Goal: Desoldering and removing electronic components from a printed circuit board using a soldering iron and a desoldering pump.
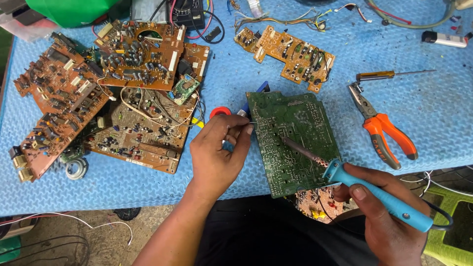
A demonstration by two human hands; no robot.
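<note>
While gripped: green PCB (290, 143) betw. both hands.

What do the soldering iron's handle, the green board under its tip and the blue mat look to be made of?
Soldering iron in the right hand: smooth light-blue handle, likely plastic; dull metal shaft.
Green board, steadied by the left hand: rigid laminate with a semi-gloss green coating and small silvery solder points.
Blue mat: probably soft foam or rubber, matte, with a wavy embossed texture and dark smudges.

Six circuit boards (294, 140) — one soldering iron (374, 194), pliers (382, 128), screwdriver (389, 75).
</note>
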